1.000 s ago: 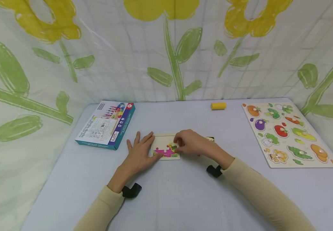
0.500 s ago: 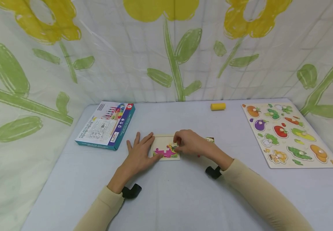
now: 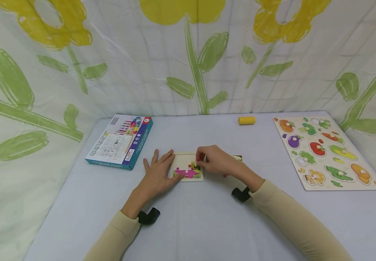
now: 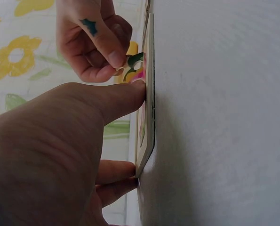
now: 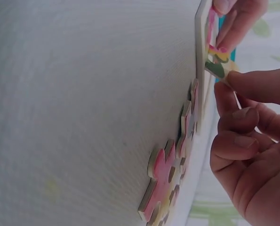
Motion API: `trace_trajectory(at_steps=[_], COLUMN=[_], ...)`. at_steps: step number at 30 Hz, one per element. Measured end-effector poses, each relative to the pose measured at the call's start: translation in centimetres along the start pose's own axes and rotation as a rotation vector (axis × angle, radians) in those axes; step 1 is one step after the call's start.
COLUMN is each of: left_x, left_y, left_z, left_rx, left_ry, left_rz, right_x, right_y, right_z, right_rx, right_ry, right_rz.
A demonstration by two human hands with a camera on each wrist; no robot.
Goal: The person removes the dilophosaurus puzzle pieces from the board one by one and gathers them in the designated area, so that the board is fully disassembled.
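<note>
A small wooden jigsaw tray (image 3: 179, 159) lies in the middle of the table, with pink and green puzzle pieces (image 3: 188, 174) along its near side. My left hand (image 3: 156, 175) rests at the tray's left edge with fingers spread, the thumb on the pink pieces. Over the tray's right side, my right hand (image 3: 215, 159) pinches a puzzle piece (image 5: 218, 67) between thumb and index finger. That piece is yellow and green and stands tilted, its lower edge right at the laid pieces in the left wrist view.
Loose puzzle pieces (image 5: 162, 172) lie right of the tray, partly hidden behind my right hand in the head view. A boxed toy set (image 3: 119, 141) is at the left, a yellow cylinder (image 3: 246, 120) at the back, a vegetable knob puzzle board (image 3: 321, 183) at the right.
My right thumb and fingers have risen slightly, and the pinched puzzle piece has tipped from nearly flat to more upright. The left hand and tray have stayed in place.
</note>
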State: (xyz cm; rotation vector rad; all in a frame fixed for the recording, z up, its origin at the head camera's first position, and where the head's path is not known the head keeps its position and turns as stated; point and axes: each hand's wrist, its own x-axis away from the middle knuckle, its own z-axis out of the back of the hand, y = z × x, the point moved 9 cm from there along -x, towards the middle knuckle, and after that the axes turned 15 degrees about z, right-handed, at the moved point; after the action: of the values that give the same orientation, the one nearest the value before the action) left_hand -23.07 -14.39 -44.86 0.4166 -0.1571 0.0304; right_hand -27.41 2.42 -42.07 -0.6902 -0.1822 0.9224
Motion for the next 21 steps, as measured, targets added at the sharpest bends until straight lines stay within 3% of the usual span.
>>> trace_trajectory(at_steps=[11,21], left_x=[-0.1,0.0], left_y=[-0.1,0.0], left_z=[0.0,0.0], left_rx=[0.004,0.004], left_ry=[-0.001,-0.008], left_rz=[0.006,0.004], right_x=[0.5,2.9], right_y=[0.2,1.7], right_z=[0.7,2.2], right_rx=[-0.074,-0.130], right_ry=[-0.013,0.016], right_rz=[-0.059,-0.067])
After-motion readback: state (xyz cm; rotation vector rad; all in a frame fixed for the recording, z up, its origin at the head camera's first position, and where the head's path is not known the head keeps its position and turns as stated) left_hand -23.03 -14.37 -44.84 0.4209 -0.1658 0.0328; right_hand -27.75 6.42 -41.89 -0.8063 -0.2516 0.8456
